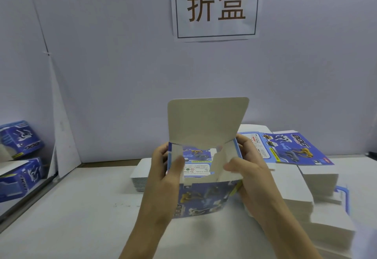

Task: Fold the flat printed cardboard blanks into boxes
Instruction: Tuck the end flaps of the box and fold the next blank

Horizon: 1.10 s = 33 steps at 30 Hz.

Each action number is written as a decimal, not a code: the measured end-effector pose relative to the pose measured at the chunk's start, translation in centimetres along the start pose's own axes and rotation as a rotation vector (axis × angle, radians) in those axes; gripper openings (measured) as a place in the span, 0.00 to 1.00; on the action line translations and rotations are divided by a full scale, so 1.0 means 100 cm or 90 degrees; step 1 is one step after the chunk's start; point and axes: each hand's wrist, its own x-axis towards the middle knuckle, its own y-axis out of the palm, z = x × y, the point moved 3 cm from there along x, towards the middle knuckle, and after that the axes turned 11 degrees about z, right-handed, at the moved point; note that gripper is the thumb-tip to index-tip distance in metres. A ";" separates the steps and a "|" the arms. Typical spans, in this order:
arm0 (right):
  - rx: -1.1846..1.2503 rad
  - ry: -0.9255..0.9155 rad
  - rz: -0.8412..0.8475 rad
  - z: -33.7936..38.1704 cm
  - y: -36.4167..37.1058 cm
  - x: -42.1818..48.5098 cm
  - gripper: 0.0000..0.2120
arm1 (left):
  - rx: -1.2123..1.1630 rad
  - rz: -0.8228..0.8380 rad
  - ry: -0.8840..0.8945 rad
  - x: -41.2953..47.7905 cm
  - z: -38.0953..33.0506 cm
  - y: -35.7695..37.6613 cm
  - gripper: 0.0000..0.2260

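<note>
Box [206, 181] sits upright between your hands: left hand [167, 169] grips its left wall, right hand [244, 169] pinches the right flap [224, 165], which folds leftward.

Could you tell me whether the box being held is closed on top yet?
Open: the box has its top flap standing upright, showing the inside.

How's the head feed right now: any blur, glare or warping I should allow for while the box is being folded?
Head view: light is soft and even, with no glare on the box and only faint shadows under the hands; the left hand and right hand are slightly soft; wide-angle warping bends the finished boxes at the left edge and smears the stacked blanks at the right.
</note>
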 end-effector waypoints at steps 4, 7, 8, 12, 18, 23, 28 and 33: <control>-0.058 0.060 0.018 0.006 -0.002 -0.001 0.06 | -0.066 -0.143 0.094 0.001 -0.008 -0.008 0.14; -0.257 0.038 -0.027 0.016 -0.005 -0.005 0.07 | -0.047 -0.142 0.167 0.000 -0.014 -0.011 0.13; -0.297 0.004 -0.064 0.021 -0.006 -0.007 0.09 | -0.036 -0.125 0.182 0.000 -0.015 -0.012 0.15; -0.375 -0.099 -0.232 0.032 -0.008 -0.014 0.12 | 0.216 -0.016 0.224 -0.009 -0.024 -0.003 0.39; -0.372 -0.064 -0.227 0.033 -0.006 -0.014 0.14 | 0.602 0.015 0.258 -0.019 -0.018 0.020 0.62; -0.418 -0.173 -0.162 0.056 -0.012 -0.019 0.03 | 0.631 0.095 0.349 -0.019 -0.024 0.013 0.52; -0.491 -0.383 -0.181 0.075 -0.010 -0.031 0.12 | 0.672 0.123 0.420 -0.023 -0.035 0.016 0.41; -0.530 -0.381 -0.126 0.069 -0.006 -0.028 0.22 | 0.671 0.115 0.447 -0.023 -0.038 0.017 0.33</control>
